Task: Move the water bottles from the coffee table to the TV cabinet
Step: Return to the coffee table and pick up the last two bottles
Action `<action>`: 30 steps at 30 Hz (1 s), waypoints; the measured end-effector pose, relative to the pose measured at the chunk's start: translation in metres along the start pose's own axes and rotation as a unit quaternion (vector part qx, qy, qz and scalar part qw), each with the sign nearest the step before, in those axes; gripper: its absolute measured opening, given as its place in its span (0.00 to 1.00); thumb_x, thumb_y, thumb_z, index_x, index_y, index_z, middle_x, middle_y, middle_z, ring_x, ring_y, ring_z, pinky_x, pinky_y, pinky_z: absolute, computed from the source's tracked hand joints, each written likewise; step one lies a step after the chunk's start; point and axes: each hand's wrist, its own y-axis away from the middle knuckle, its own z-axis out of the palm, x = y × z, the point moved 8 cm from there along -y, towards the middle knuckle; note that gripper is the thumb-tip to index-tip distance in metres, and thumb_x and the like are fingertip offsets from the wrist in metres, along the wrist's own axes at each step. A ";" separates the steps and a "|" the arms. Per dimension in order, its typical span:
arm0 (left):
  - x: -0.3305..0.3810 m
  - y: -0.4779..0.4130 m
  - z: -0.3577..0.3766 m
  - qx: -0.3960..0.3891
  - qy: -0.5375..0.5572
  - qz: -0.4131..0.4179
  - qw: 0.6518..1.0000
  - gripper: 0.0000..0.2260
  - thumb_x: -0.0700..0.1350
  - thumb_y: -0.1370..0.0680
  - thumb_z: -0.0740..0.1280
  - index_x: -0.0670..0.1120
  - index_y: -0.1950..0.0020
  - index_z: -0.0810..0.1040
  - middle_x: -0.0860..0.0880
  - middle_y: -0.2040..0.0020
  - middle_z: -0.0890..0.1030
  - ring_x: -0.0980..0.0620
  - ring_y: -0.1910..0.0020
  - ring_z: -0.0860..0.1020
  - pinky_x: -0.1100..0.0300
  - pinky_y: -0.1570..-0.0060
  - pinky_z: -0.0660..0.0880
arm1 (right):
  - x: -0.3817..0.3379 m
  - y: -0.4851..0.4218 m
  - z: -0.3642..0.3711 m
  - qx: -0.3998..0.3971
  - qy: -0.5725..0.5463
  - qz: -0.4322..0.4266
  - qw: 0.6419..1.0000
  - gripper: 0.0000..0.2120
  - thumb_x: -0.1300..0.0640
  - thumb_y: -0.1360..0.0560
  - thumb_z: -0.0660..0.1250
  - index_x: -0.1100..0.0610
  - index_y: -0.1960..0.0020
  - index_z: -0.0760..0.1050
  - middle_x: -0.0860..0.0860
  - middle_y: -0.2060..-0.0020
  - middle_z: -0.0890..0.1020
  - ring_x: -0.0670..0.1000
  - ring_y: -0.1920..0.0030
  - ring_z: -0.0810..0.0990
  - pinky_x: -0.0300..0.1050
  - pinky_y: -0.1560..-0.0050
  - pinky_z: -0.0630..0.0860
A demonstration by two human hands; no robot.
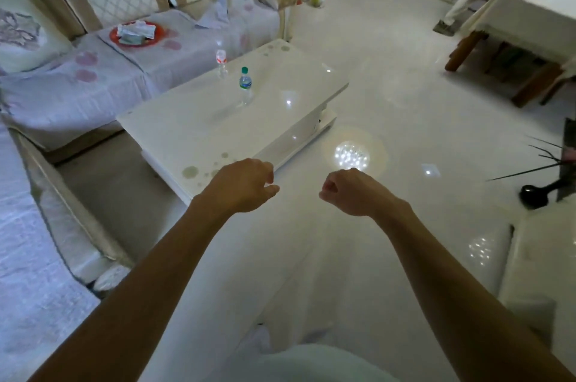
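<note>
Room dim, with a cool bluish cast. A cluster of white points glares off the glossy floor just beyond the coffee table, haloed; a fainter cluster sits near the right edge. Small glints on the table top. Shadows weak and diffuse. Wide-angle bending warps the sofa at left. Detail soft throughout, far corners smeared

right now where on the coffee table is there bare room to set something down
The near half of the coffee table is bare, from the green-capped bottle down to the grey-spotted corner. The far end past both bottles is bare too. Crowded only near the sofa-side edge, where the red-labelled bottle stands close behind the green-capped one.
</note>
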 end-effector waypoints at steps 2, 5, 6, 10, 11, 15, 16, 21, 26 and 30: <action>-0.002 -0.019 0.003 -0.016 -0.004 0.005 1.000 0.16 0.56 0.21 0.62 0.48 0.39 0.76 0.49 0.40 0.78 0.49 0.45 0.78 0.56 0.45 0.72 | 0.011 -0.016 0.001 -0.010 0.000 0.006 1.000 0.15 0.50 0.20 0.63 0.61 0.46 0.80 0.54 0.55 0.83 0.50 0.60 0.79 0.41 0.58 0.72; 0.000 -0.049 0.005 -0.032 -0.002 0.015 0.999 0.16 0.56 0.21 0.62 0.48 0.39 0.76 0.48 0.40 0.79 0.49 0.45 0.77 0.55 0.45 0.72 | 0.027 -0.039 -0.005 -0.016 -0.002 0.017 1.000 0.15 0.50 0.20 0.62 0.61 0.48 0.80 0.54 0.57 0.83 0.51 0.61 0.79 0.41 0.61 0.72; 0.003 -0.060 0.005 -0.034 -0.004 0.019 0.999 0.16 0.56 0.21 0.62 0.48 0.39 0.76 0.48 0.40 0.78 0.49 0.45 0.77 0.55 0.46 0.73 | 0.033 -0.048 -0.007 -0.015 -0.004 0.020 1.000 0.15 0.50 0.20 0.63 0.61 0.48 0.80 0.54 0.56 0.83 0.51 0.59 0.80 0.43 0.59 0.75; 0.018 -0.108 0.002 -0.049 -0.016 0.034 0.998 0.17 0.56 0.21 0.61 0.48 0.38 0.75 0.48 0.39 0.78 0.49 0.46 0.78 0.56 0.48 0.73 | 0.059 -0.084 -0.018 -0.017 -0.022 0.026 0.999 0.15 0.50 0.20 0.63 0.61 0.48 0.80 0.55 0.57 0.84 0.52 0.59 0.81 0.47 0.54 0.79; 0.022 -0.121 0.001 -0.051 -0.018 0.038 0.998 0.17 0.56 0.21 0.61 0.48 0.37 0.75 0.48 0.39 0.78 0.49 0.45 0.77 0.56 0.46 0.72 | 0.066 -0.094 -0.022 -0.017 -0.025 0.025 0.999 0.15 0.50 0.20 0.62 0.62 0.48 0.80 0.55 0.57 0.84 0.52 0.59 0.82 0.46 0.54 0.78; 0.038 -0.186 -0.006 -0.060 -0.028 0.038 0.997 0.17 0.56 0.21 0.61 0.48 0.38 0.75 0.47 0.39 0.78 0.49 0.44 0.77 0.56 0.46 0.71 | 0.105 -0.138 -0.045 -0.015 -0.030 0.027 0.999 0.16 0.50 0.20 0.63 0.61 0.45 0.80 0.56 0.53 0.84 0.53 0.55 0.82 0.48 0.50 0.79; 0.042 -0.204 -0.010 -0.057 -0.032 0.039 0.997 0.17 0.56 0.21 0.61 0.48 0.38 0.75 0.47 0.40 0.78 0.49 0.45 0.77 0.56 0.46 0.72 | 0.115 -0.151 -0.052 -0.012 -0.027 0.025 0.999 0.16 0.50 0.20 0.63 0.61 0.44 0.79 0.56 0.52 0.84 0.53 0.55 0.81 0.48 0.50 0.79; 0.070 -0.292 -0.025 -0.071 -0.041 0.040 0.996 0.16 0.56 0.21 0.61 0.48 0.39 0.75 0.47 0.41 0.78 0.50 0.47 0.76 0.57 0.47 0.73 | 0.172 -0.211 -0.095 -0.010 -0.034 0.023 0.999 0.16 0.50 0.20 0.62 0.61 0.41 0.79 0.55 0.49 0.83 0.51 0.55 0.80 0.45 0.51 0.77; 0.100 -0.374 -0.034 -0.065 -0.034 0.046 0.996 0.16 0.56 0.21 0.62 0.48 0.39 0.75 0.48 0.42 0.79 0.52 0.50 0.76 0.61 0.51 0.70 | 0.237 -0.265 -0.127 -0.015 -0.045 0.045 0.998 0.16 0.49 0.20 0.63 0.62 0.49 0.80 0.57 0.54 0.85 0.55 0.56 0.83 0.51 0.50 0.81; 0.124 -0.421 -0.032 -0.085 -0.030 0.050 0.995 0.17 0.56 0.21 0.61 0.48 0.39 0.75 0.47 0.42 0.79 0.50 0.48 0.77 0.57 0.45 0.73 | 0.270 -0.297 -0.146 -0.026 -0.057 0.047 0.997 0.16 0.50 0.20 0.63 0.62 0.47 0.80 0.56 0.55 0.84 0.54 0.56 0.83 0.46 0.51 0.78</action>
